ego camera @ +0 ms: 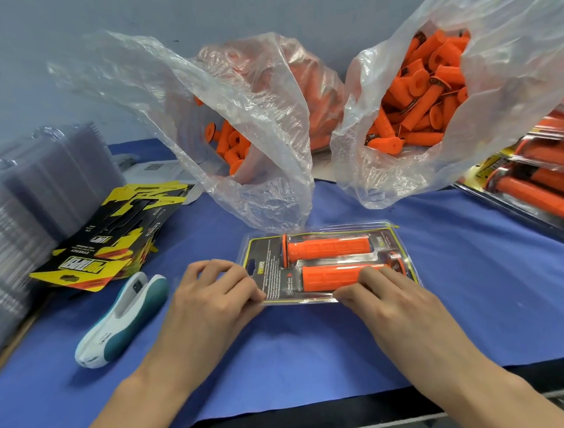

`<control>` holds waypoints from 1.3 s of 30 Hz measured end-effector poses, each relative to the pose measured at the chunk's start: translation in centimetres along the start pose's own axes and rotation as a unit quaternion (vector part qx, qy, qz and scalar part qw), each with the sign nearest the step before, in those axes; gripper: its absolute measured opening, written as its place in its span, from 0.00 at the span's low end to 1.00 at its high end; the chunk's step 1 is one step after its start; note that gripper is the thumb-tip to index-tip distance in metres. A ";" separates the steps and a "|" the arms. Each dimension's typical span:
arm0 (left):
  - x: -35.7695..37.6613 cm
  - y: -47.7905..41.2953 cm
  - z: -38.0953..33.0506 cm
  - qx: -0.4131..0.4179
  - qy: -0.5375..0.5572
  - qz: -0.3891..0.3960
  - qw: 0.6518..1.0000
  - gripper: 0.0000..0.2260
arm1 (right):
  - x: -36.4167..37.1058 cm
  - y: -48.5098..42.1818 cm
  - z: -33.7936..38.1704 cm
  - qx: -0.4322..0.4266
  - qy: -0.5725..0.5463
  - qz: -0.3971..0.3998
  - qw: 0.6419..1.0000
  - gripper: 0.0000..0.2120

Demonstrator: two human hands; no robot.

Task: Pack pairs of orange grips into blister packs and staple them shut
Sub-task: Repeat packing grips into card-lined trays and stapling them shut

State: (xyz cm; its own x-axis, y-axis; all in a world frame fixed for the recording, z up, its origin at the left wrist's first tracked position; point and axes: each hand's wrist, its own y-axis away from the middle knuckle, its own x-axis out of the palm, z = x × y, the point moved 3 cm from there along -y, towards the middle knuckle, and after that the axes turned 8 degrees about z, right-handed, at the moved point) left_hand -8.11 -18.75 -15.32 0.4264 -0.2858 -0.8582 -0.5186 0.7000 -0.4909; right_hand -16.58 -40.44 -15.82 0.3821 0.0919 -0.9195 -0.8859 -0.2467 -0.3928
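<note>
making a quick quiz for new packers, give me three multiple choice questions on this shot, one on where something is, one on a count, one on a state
1. Where does the stapler lie?
A. on the blister pack
B. on the blue cloth, left of the left hand
C. in the right hand

2. How many orange grips sit in the blister pack?
A. one
B. two
C. four

3. What are the hands doing?
A. both pinch the pack's near edge
B. both are off the pack
C. the left hand squeezes the stapler

Answers:
1 B, the stapler lies free on the cloth, apart from the left hand.
2 B, two grips lie side by side inside it.
3 A, the fingers of each hand close on that edge.
</note>
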 end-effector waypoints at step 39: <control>-3.4 5.9 5.7 -0.549 0.588 0.174 0.568 0.28 | 1.3 -1.7 0.3 -0.036 -0.024 -0.079 0.996 0.08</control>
State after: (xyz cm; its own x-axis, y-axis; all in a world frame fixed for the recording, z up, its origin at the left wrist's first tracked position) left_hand -8.40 -9.90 -14.49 -0.2981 -0.9468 -0.1214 -0.8444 0.2022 0.4961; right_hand -14.65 -39.61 -16.36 0.5001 0.1805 -0.8470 -0.7940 -0.2949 -0.5316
